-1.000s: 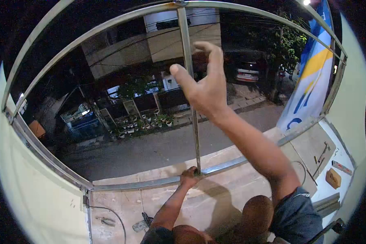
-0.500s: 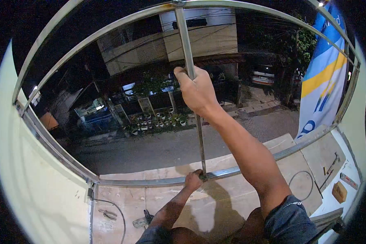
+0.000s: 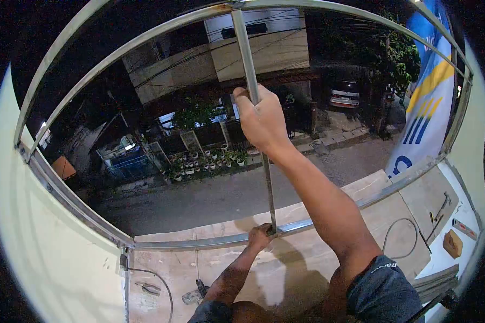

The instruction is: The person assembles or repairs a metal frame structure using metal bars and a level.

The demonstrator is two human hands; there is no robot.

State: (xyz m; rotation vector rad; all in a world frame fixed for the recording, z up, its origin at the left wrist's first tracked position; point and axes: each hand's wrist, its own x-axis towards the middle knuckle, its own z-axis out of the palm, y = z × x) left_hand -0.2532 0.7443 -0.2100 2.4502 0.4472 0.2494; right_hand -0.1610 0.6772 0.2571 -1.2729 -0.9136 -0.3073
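Note:
An upright metal bar (image 3: 244, 51) runs from the top rail (image 3: 172, 24) of a metal frame down to its bottom rail (image 3: 188, 243). My right hand (image 3: 263, 119) is wrapped round the bar about midway up, thumb toward the left. Low down, my left hand (image 3: 260, 237) is closed at the bar's foot, where it meets the bottom rail. Its fingertips are partly hidden, so the exact grip is hard to see. The bar leans slightly, its top farther left than its foot.
Pliers (image 3: 148, 288) and a partly hidden power tool (image 3: 193, 296) lie on the board at left. At right are a cable loop (image 3: 400, 238), a hammer (image 3: 445, 200) and a brown block (image 3: 452, 244). Beyond the frame are a street (image 3: 161, 207) below and a banner (image 3: 428, 107).
The view has shifted slightly. Both hands stay in the same places on the bar and at its foot. The banner outside has swayed and folded differently.

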